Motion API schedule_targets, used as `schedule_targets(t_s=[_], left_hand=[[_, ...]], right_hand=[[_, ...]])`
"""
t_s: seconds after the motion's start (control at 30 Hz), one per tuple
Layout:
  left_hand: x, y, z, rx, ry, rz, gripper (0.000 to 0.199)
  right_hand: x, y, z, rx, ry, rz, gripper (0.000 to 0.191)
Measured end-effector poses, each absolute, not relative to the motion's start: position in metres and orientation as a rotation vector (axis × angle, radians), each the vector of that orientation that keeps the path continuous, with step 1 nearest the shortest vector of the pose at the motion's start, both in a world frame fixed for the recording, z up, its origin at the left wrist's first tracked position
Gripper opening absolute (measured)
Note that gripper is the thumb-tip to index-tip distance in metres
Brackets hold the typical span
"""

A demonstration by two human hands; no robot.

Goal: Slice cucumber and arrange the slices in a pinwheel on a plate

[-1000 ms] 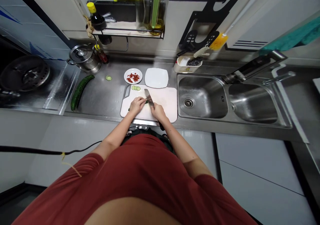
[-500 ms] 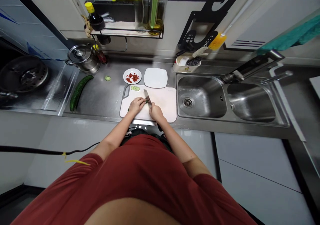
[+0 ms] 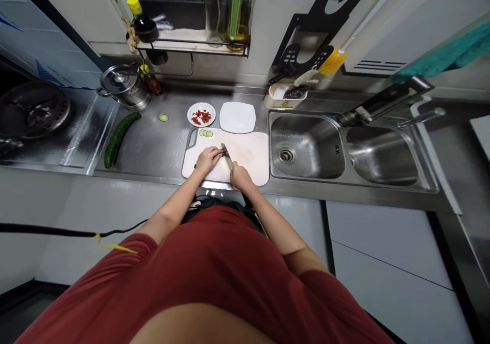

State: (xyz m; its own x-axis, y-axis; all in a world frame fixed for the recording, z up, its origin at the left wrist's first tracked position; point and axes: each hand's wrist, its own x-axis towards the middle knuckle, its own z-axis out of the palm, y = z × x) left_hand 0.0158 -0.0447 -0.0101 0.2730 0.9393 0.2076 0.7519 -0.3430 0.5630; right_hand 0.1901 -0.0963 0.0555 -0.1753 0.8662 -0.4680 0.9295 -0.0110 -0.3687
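On the white cutting board [image 3: 250, 152], my left hand [image 3: 207, 159] is closed over a dark green piece of cucumber [image 3: 196, 166], most of it hidden beneath the palm and fingers. My right hand [image 3: 240, 175] grips a kitchen knife [image 3: 227, 156] by its handle. The blade points away from me and lies right beside my left fingertips, at the cucumber's cut end. Several cucumber slices [image 3: 205, 133] overlap in a short row near the board's far left corner.
A whole cucumber [image 3: 119, 139] and a small cucumber piece [image 3: 163, 117] lie on the counter at left. Behind the board stand a plate of chopped red pieces [image 3: 193, 110] and a white plate [image 3: 238, 115]. The double sink [image 3: 310, 147] is right; a lidded pot [image 3: 126, 88] stands back left.
The knife has been drawn slightly back toward me, its tip now nearer my left fingers. My left hand stays on the cucumber piece. The whole view has shifted slightly.
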Motion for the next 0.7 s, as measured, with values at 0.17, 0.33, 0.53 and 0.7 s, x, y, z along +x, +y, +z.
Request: schedule_targets(t_s=[0.17,0.33,0.53,0.7], left_hand=[[0.015,-0.043,-0.012,2.196,1.528,0.751,0.026],[0.016,-0.042,-0.012,2.194,1.532,0.739,0.025],[0.016,-0.043,-0.011,2.193,1.539,0.723,0.026],[0.016,-0.043,-0.01,2.205,1.528,0.717,0.026]], right_hand=[[0.189,-0.095,0.054,1.952,2.122,-0.965,0.027],[0.185,-0.09,0.051,1.963,2.123,-0.955,0.027],[0.18,-0.083,0.05,1.972,2.132,-0.932,0.029],[0.174,-0.074,0.051,1.979,2.148,-0.933,0.031]])
